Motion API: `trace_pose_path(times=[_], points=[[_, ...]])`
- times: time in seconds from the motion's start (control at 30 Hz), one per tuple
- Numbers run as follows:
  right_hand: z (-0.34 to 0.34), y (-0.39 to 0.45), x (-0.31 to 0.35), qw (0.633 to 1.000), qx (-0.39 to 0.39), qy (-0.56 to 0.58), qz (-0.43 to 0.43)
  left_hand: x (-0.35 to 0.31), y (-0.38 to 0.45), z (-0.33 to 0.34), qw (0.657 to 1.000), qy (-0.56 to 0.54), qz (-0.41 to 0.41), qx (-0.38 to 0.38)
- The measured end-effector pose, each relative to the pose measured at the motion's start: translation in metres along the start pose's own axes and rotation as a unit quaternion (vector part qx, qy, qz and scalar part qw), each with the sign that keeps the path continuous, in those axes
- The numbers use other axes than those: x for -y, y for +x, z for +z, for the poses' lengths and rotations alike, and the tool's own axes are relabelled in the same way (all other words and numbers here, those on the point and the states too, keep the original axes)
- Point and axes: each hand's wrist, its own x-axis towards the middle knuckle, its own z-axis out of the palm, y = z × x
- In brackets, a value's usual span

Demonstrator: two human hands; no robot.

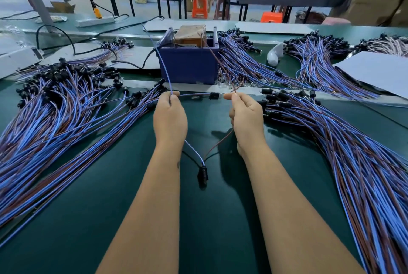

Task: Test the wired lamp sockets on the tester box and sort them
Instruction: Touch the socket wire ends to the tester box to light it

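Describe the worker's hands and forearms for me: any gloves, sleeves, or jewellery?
Both are bare: no gloves on the left hand or right hand, no sleeves to the frame's bottom edge, no watch or rings visible. A small dark mark sits on the left forearm.

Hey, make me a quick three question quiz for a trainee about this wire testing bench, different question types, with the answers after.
1. True or false: the left hand pinches a blue wire that runs up toward the blue tester box.
2. Multiple choice: the black socket joined to the held wires is A) on top of the tester box, B) low between the forearms over the green mat, C) inside the right hand.
3. Fill in: the right hand pinches a thin ____ coloured wire.

Key: 1 true; 2 B; 3 brown.
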Motion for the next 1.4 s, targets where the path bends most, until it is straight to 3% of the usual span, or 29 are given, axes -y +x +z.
trace_pose_path(times=[0.17, 0.73, 1.4], points=[[-0.001, 0.001, 0.003, 0.999, -0.015, 0.035, 0.012, 0.0, 0.004, -0.008, 1.0, -0.006, -0.029, 0.0], [0.002, 0.003, 0.0, 1.0, -0.012, 0.005, -0.019, -0.004, -0.002, -0.011, 0.997, 0.069, 0.026, -0.021], [0.005, 0.01, -0.006, 0.998, 0.001, -0.053, -0.026, -0.001, 0.002, -0.012, 0.999, 0.023, -0.004, -0.043]])
